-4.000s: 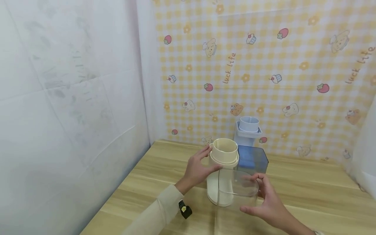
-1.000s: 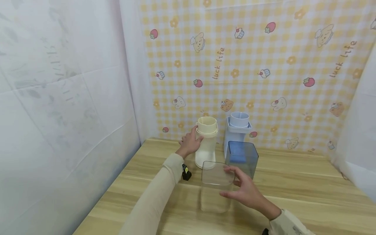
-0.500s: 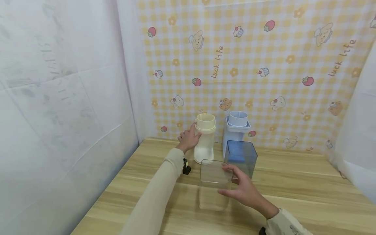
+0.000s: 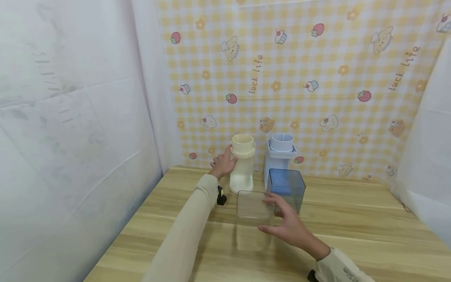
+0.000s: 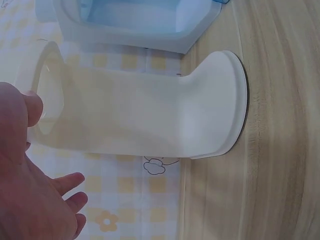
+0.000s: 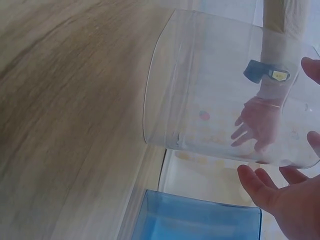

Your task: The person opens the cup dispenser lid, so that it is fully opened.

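A cream plastic stand (image 4: 242,168) with a round collar on top and a flared foot stands upright on the table, towards the back. My left hand (image 4: 223,163) holds its collar between thumb and index finger; the other fingers stick out free in the left wrist view. Nearer me, a clear plastic container (image 4: 253,235) with rounded corners stands upright, rim up. My right hand (image 4: 287,223) grips it from the right, thumb in front and fingers towards the back. Exact finger contact is hard to tell through the clear wall.
To the right of the cream stand is a pale blue stand (image 4: 281,152) with a square tray and round collar. A transparent blue box (image 4: 296,192) stands before it. Checked cloth (image 4: 275,105) hangs behind the wooden table (image 4: 338,258), white cloth (image 4: 81,156) at the left.
Since four seconds ago, the cream stand has moved back beside the pale blue one with my left hand on it. The clear container, with my right hand, now stands apart before it.
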`<move>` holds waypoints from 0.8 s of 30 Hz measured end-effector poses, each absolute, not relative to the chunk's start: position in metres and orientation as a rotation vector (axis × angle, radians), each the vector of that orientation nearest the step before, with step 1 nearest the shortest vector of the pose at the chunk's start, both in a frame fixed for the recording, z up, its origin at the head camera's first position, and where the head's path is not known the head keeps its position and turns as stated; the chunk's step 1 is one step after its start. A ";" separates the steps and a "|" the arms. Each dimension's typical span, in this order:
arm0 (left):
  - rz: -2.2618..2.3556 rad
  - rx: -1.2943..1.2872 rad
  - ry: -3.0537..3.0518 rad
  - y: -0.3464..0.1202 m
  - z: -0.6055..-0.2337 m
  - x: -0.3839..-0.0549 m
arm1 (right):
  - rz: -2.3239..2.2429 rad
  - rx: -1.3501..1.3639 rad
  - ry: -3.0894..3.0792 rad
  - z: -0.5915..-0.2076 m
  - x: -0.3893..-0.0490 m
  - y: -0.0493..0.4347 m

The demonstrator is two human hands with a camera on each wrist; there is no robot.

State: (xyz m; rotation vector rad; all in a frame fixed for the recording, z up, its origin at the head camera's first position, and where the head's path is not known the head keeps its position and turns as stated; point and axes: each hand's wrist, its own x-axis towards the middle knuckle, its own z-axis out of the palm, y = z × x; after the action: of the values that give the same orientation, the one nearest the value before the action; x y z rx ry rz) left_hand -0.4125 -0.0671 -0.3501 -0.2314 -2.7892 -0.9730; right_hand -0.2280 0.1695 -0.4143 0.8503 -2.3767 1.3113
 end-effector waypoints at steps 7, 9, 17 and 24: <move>-0.989 -0.212 -2.791 -0.067 -0.349 -0.418 | 1.250 0.880 -2.334 -0.413 -0.232 0.166; -1.006 -0.213 -2.783 -0.067 -0.349 -0.419 | 1.237 0.881 -2.318 -0.413 -0.234 0.165; -0.976 -0.193 -2.810 -0.068 -0.345 -0.425 | 1.172 0.898 -2.240 -0.414 -0.239 0.159; -0.939 -0.162 -2.823 -0.064 -0.345 -0.426 | 1.125 0.869 -2.193 -0.416 -0.244 0.154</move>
State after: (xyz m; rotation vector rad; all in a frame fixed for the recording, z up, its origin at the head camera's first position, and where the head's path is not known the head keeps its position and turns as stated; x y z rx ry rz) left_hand -0.4260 -0.0636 -0.3450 -0.1621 -2.8235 -0.9389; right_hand -0.2442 0.1545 -0.4159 0.8694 -2.1930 1.1250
